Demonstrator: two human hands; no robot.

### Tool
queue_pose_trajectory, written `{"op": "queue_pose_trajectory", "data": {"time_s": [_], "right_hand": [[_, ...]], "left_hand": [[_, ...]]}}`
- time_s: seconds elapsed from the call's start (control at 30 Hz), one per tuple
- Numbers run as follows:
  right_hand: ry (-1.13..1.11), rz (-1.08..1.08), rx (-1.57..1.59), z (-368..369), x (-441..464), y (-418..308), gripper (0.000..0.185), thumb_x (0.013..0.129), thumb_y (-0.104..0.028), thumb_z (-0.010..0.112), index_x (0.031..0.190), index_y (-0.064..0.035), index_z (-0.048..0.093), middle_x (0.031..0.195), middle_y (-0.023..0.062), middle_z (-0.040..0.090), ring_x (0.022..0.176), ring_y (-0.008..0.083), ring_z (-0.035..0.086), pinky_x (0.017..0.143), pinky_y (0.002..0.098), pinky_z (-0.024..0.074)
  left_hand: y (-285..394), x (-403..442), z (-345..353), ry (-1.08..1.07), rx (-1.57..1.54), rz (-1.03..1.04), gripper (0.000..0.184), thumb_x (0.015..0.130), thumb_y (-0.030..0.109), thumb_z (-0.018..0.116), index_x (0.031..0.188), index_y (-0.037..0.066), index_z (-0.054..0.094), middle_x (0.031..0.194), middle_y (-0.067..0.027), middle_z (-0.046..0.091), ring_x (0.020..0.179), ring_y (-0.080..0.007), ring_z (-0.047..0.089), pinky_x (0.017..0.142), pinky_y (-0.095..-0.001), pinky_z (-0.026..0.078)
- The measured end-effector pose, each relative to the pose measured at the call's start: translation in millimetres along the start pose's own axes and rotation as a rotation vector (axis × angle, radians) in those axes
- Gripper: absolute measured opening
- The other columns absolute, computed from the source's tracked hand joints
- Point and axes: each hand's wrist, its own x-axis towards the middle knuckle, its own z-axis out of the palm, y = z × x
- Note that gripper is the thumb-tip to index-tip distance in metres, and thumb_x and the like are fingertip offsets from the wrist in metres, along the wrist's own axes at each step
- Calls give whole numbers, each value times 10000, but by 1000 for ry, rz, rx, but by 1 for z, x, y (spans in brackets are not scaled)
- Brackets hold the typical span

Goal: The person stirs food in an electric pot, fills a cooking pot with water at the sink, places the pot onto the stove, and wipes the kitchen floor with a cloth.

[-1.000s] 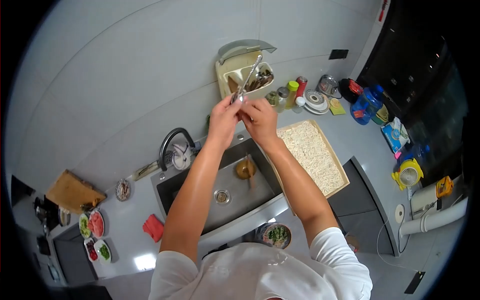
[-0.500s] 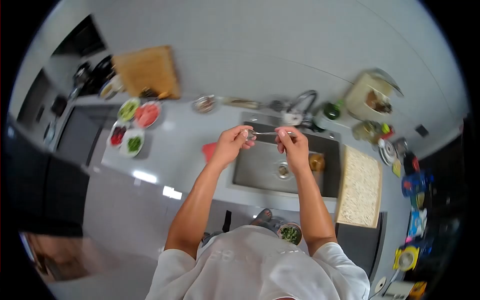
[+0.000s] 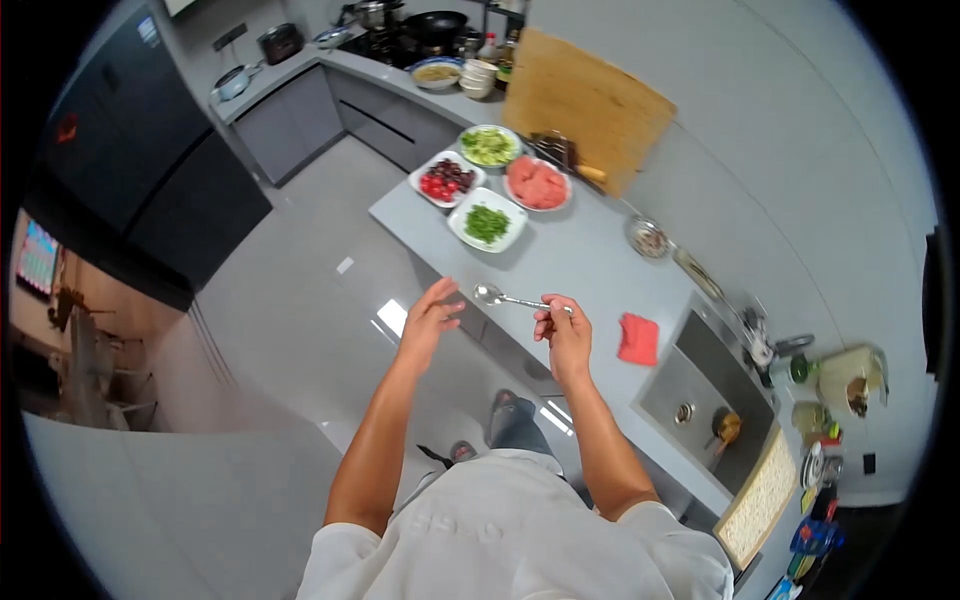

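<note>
A metal spoon is gripped by its handle end in my right hand, its bowl pointing left. My left hand has its fingers apart, just left of the spoon's bowl and not touching it. Beyond the hands, on the grey counter, stand a plate of chopped greens, a dish of red and dark pieces, a plate of pale green pieces and a plate of pink slices.
A red cloth lies left of the sink. A cutting board leans on the wall. At the right is a tray of pale strips. The stove and a dark fridge stand farther back.
The view has swung left from the sink towards the plates. My left hand has let go of the spoon's bowl end and opened; my right hand still holds the handle.
</note>
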Motion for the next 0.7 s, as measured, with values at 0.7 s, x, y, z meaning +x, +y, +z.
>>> {"op": "queue_pose_trajectory", "data": {"time_s": [0.7], "right_hand": [[-344,92,2,487,390,125,245,1048,-190,510,1163,4,606,893,79,639,697,102,580,632,271,514]], "left_hand": [[235,306,-413,368,-20,132,595,925,24,404,1517,87,414,1536,-87,447,1221,-218,598,917,-307,505]]}}
